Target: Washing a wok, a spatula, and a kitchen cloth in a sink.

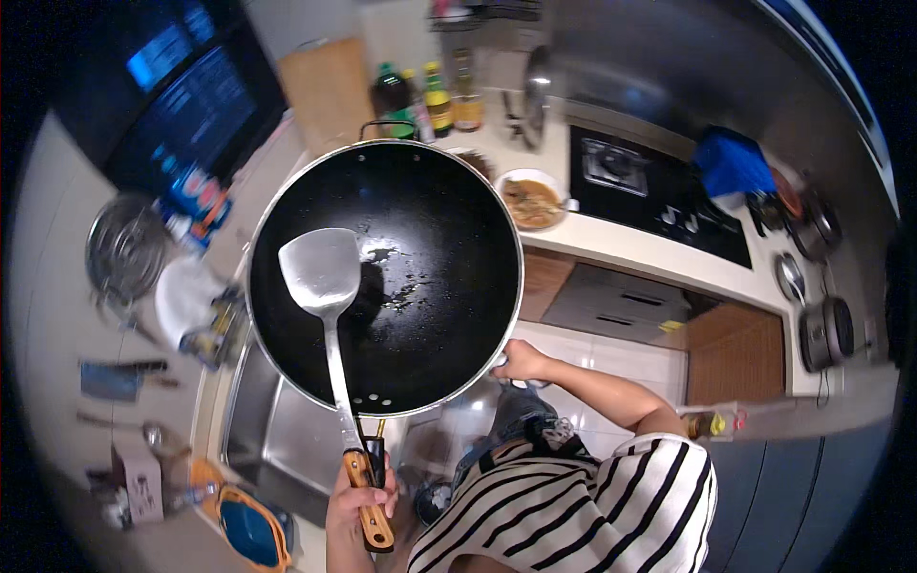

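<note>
A large black wok (437, 301) fills the middle of the view, raised partly over the steel sink, its wet inner surface turned up. My left hand (344, 505) grips the wok's dark handle (375, 462) together with the wooden handle of a steel wok spatula (322, 276). The spatula's blade lies over the left part of the wok; I cannot tell if it touches the bottom. At the wok's near right rim, my right hand (523, 360) is closed around something pale, perhaps a cloth, partly hidden by the fingers.
The steel sink (301, 430) lies below the wok. On the counter stand a bowl of food (534, 200), several bottles (437, 100) and a gas hob (659, 193) with a blue object (731, 161). A blue-and-orange basket (251, 526) sits at lower left; a cleaver (111, 379) hangs on the wall.
</note>
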Demonstrator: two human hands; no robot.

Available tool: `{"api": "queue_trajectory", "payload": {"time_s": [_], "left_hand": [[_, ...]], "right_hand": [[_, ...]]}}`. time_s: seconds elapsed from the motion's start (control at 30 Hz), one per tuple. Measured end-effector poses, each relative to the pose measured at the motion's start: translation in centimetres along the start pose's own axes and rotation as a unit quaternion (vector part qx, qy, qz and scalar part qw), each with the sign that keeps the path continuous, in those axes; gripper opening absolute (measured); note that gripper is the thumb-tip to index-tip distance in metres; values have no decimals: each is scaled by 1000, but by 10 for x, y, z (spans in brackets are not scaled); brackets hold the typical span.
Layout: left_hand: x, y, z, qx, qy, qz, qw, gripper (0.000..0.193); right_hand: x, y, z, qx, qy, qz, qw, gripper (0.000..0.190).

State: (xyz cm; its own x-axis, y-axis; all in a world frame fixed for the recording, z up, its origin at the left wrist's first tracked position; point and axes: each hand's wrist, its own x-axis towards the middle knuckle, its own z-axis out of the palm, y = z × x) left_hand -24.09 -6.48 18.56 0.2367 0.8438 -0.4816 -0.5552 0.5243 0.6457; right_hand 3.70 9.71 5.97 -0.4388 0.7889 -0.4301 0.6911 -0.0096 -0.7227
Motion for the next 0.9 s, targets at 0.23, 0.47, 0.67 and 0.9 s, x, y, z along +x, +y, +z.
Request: {"api": "queue_trajectory", "payload": {"time_s": [0.23,0.47,0.67,0.9], "left_hand": [[163,-1,128,142,-141,-109,974,44],[369,-43,263,140,-221,-179,948,23],[483,-59,333,103,-234,-224,941,19],[526,-76,360,100,-204,-217,949,21]], "right_hand": [[-42,150,-57,295,198,10,935,42],[-73,270,-140,305,317,98,893,39],[-104,337,-220,338,387,121,849,39],[-58,373,-404,82,470,181,860,28]]}}
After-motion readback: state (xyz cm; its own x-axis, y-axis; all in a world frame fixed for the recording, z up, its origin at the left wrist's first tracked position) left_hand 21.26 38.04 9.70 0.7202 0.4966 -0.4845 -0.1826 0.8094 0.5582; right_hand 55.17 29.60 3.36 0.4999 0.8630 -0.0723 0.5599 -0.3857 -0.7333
